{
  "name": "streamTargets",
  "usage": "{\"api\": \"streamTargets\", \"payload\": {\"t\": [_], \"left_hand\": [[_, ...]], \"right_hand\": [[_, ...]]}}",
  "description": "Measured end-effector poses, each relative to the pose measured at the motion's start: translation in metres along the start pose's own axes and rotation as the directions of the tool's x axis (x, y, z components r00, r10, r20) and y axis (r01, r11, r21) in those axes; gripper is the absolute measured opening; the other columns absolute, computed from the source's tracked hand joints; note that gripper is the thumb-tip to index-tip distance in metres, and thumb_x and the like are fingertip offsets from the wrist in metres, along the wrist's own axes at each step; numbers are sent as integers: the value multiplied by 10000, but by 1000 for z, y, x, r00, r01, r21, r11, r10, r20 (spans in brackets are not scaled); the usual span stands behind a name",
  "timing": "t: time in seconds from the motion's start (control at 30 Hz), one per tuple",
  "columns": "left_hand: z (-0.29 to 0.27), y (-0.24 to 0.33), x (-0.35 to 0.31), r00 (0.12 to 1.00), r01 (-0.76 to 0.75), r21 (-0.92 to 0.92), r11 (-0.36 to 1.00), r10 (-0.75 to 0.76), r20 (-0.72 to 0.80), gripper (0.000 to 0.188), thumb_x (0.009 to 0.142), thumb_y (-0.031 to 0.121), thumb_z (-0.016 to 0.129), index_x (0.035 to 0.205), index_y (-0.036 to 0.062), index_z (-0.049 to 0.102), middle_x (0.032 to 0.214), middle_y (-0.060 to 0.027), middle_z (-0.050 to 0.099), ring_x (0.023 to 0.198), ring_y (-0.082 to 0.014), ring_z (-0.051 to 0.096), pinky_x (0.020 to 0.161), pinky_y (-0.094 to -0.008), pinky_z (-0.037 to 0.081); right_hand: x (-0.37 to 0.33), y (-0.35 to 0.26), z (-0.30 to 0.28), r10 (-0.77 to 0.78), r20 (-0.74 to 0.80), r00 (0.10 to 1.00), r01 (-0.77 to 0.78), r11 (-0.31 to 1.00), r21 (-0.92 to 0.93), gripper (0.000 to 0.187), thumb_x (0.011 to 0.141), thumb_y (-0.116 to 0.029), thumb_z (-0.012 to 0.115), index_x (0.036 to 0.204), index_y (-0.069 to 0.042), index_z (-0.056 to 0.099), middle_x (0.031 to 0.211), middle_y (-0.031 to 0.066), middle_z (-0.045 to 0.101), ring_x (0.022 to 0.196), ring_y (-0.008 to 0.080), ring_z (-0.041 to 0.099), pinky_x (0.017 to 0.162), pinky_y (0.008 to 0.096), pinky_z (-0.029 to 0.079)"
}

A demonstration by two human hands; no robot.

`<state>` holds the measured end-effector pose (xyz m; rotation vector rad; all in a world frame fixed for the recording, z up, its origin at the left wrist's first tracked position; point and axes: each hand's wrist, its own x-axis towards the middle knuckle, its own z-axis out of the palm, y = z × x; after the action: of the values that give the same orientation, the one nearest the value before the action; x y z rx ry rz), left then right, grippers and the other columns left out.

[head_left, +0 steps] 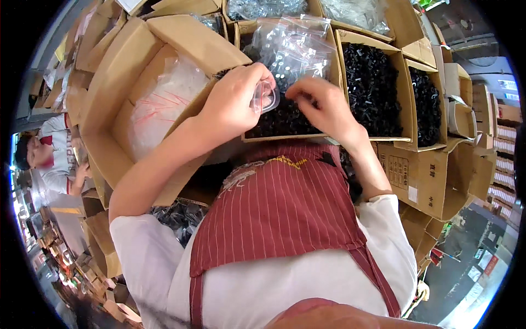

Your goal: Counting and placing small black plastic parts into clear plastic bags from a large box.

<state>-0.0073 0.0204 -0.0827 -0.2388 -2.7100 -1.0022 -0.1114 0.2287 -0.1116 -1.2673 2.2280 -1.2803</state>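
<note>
Black plastic parts (282,123) lay loose in the middle box (285,137), right below the hands. The left hand (241,98) pinched a clear plastic piece (268,97), probably a small bag, above that box's left side; its contents could not be made out. The right hand (329,109) hung near it, fingers curled and thumb close to them; whether they gripped a part could not be told. Farther back, clear bags (296,49) with round white spots were heaped on the middle box, which suggested some bagging was already done. Much seemed left: loose parts were plentiful there, the right box (406,104) held many similar ones, and the left carton (120,60) contained thin red-lined bags (159,112), apparently unused.
</note>
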Motion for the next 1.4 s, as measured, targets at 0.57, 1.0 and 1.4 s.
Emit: {"api": "streamTargets", "payload": {"t": [0.57,1.0,1.4], "left_hand": [[-2,-7,2,934,346,-591,728,-211,287,255,874,-2,700,1086,37,564,977,-14,592,940,-89,587,865,-269,483],[-6,1,4,977,208,-756,620,-173,127,518,873,63,709,1340,30,487,1098,-57,598,1088,-130,563,985,-298,441],[-7,-2,3,967,247,-730,637,-204,150,483,901,107,710,1335,42,509,1086,-55,595,1066,-126,572,971,-293,456]], "right_hand": [[-7,60,43,127,372,920,-111,992,-63,291,939,-318,647,967,-30,686,819,147,698,718,336,683,685,426,542],[-1,17,6,263,502,824,-429,-290,856,737,1040,-518,453,1395,128,445,1374,255,525,1337,358,475,1204,430,342],[-2,5,-1,176,520,836,-474,-246,845,698,778,-6,517,1441,159,371,1476,286,444,1414,355,416,1236,417,303]]}}
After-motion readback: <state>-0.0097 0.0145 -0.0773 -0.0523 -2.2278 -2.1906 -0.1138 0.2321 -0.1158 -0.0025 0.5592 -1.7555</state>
